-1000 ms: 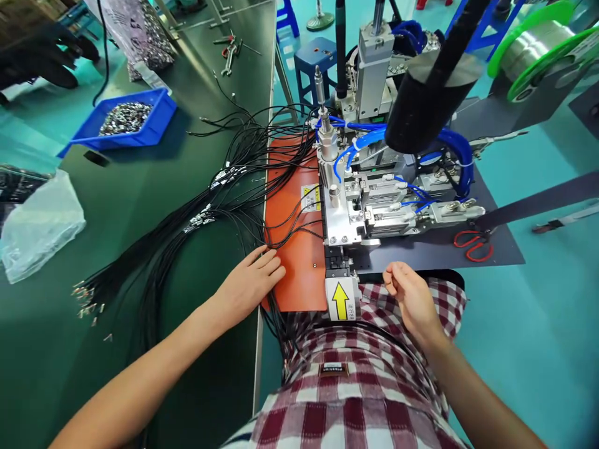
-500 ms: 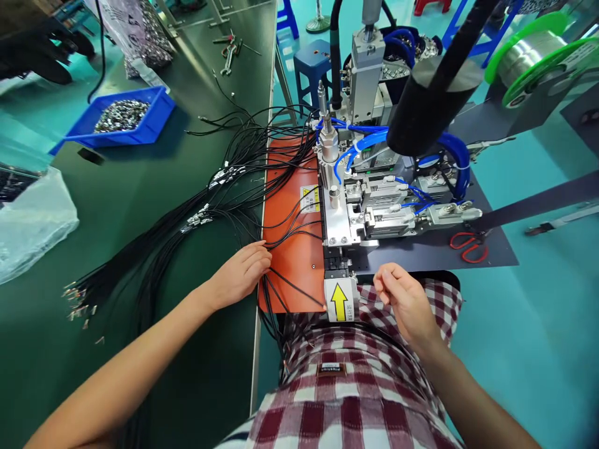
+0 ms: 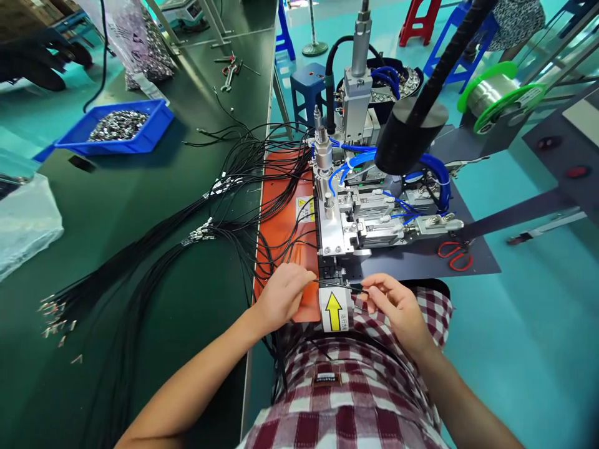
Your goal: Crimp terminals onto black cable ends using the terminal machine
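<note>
A thin black cable (image 3: 339, 284) stretches between my two hands across the front of the machine (image 3: 334, 234), just above the label with a yellow arrow (image 3: 334, 310). My left hand (image 3: 285, 293) is closed on the cable over the front of the orange plate (image 3: 276, 212). On the other side, my right hand (image 3: 390, 302) pinches the cable's end between thumb and fingers. Further black cables (image 3: 234, 234) run from the machine over the plate onto the green table. Whatever tips the held end is hidden by my right fingers.
Two bundles of cables with metal terminals (image 3: 201, 232) lie on the green table (image 3: 154, 181). A blue bin (image 3: 126, 143) of small metal parts stands to the left. Red-handled scissors (image 3: 455, 255) rest on the dark board at right. A black cylinder (image 3: 407, 140) hangs above the machine.
My left hand has moved right from the plate's left edge and now holds a cable. My right hand, earlier apart from the cables, now grips its end. The view has shifted slightly.
</note>
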A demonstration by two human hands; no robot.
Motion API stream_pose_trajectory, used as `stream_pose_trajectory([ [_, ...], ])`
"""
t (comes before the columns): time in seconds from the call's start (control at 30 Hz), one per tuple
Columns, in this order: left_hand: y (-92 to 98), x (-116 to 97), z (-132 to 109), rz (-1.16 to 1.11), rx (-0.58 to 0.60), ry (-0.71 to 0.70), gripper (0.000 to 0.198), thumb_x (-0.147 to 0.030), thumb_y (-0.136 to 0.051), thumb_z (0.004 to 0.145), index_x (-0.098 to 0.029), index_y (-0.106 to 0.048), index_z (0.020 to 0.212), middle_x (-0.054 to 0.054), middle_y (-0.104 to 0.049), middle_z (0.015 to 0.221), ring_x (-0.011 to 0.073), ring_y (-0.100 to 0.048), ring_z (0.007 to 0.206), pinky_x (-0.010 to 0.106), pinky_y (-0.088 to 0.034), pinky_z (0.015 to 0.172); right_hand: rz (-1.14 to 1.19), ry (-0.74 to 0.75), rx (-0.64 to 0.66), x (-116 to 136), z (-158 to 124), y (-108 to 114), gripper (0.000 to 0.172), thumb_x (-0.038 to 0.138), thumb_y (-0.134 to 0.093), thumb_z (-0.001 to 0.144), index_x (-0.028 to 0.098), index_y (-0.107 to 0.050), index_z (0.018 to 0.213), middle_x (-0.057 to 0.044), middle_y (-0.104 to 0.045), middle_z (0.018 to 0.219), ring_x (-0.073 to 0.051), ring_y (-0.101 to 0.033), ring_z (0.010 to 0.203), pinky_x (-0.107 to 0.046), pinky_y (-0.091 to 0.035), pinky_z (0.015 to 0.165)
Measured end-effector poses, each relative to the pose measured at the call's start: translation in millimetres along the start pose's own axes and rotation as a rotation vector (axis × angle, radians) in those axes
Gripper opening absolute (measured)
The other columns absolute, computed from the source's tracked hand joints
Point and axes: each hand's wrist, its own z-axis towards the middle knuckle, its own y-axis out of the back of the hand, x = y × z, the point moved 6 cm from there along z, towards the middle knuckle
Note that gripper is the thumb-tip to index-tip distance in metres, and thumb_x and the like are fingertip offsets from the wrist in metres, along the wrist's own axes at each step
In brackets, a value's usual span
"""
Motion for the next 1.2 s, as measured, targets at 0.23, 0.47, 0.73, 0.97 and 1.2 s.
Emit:
stream_pose_trajectory([
  [0.23,-9.4,-24.8,1.9,0.138,0.242,0.185,0.023,-0.024,-0.046,0.094,-0.015,-0.05,0.115,0.011,-0.065,0.097,0.0248,-0.059,0.089,0.04,-0.045,0.079,-0.19,0.079,0.005,4.3,-3.7,-34.6,0.013,0.027,-0.063,0.085,0.023,-0.061,0.097,-0.001,-0.067,0.081,-0.015,-0.063,0.069,-0.027,-0.051,0.064],
  [0.47,-29.7,-30.1,3.4,-0.384,0.366,0.501,0.021,-0.026,-0.037,0.099,-0.023,-0.047,0.117,0.005,-0.064,0.101,0.0161,-0.061,0.085,0.028,-0.047,0.075,-0.19,0.086,0.032,8.0,-1.0,-31.0,0.009,0.03,-0.061,0.088,0.02,-0.061,0.088,0.001,-0.064,0.073,-0.012,-0.059,0.061,-0.025,-0.047,0.058],
  [0.73,-40.4,-32.8,15.2,-0.798,0.266,0.648,0.025,-0.031,-0.042,0.099,-0.024,-0.046,0.122,-0.001,-0.059,0.08,0.011,-0.054,0.07,0.022,-0.041,0.063,0.022,0.039,0.06,7.9,4.8,-27.5,0.02,0.04,-0.06,0.087,0.02,-0.064,0.086,0.001,-0.063,0.07,-0.01,-0.052,0.053,-0.024,-0.044,0.054],
  [0.97,-51.5,-22.3,11.7,-1.245,0.202,0.826,0.03,-0.039,-0.05,0.095,-0.02,-0.045,0.118,-0.003,-0.059,0.069,0.0039,-0.031,0.045,0.017,-0.023,0.043,0.208,-0.051,0.089,0.6,9.1,-29.1,0.024,0.043,-0.066,0.084,0.019,-0.063,0.082,0.002,-0.062,0.068,-0.008,-0.05,0.051,-0.022,-0.041,0.052],
  [1.2,-49.1,-24.7,13.9,-1.296,0.215,0.816,0.033,-0.041,-0.053,0.093,-0.019,-0.046,0.116,-0.003,-0.06,0.066,0.0036,-0.031,0.042,0.017,-0.02,0.041,0.206,-0.057,0.101,0.9,11.9,-40.5,0.024,0.042,-0.069,0.08,0.019,-0.062,0.079,0.003,-0.059,0.064,-0.008,-0.047,0.049,-0.022,-0.039,0.049],
])
